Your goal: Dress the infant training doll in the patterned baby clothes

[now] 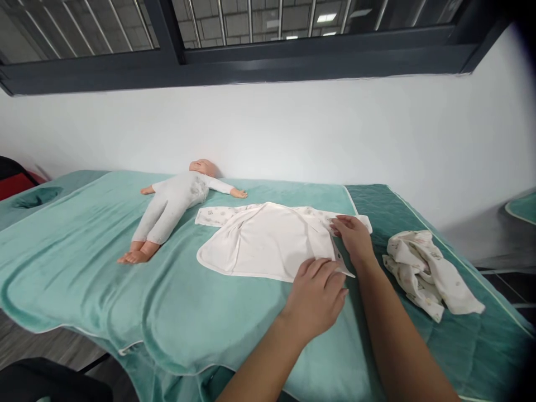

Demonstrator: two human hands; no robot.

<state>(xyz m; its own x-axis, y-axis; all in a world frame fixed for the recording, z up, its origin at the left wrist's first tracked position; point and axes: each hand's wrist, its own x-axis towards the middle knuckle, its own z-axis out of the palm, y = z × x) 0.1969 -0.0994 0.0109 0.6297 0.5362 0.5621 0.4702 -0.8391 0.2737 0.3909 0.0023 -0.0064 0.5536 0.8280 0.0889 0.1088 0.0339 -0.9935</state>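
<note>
A white baby garment [263, 240] lies spread flat on the teal blanket [104, 279], with a printed sleeve reaching left toward the doll. My left hand [318, 293] rests on the garment's near right edge, fingers stretched out flat. My right hand [352, 234] presses on the far right edge, its fingertips curled onto the fabric. A baby doll [171, 204] in a white sleepsuit lies on its back to the left of the garment, arms out, head toward the wall.
A crumpled printed cloth [427, 273] sits on the darker green bed cover [397, 218] to the right. A white wall [293, 128] runs behind the bed below a dark-framed window. The blanket's front edge hangs over the bed.
</note>
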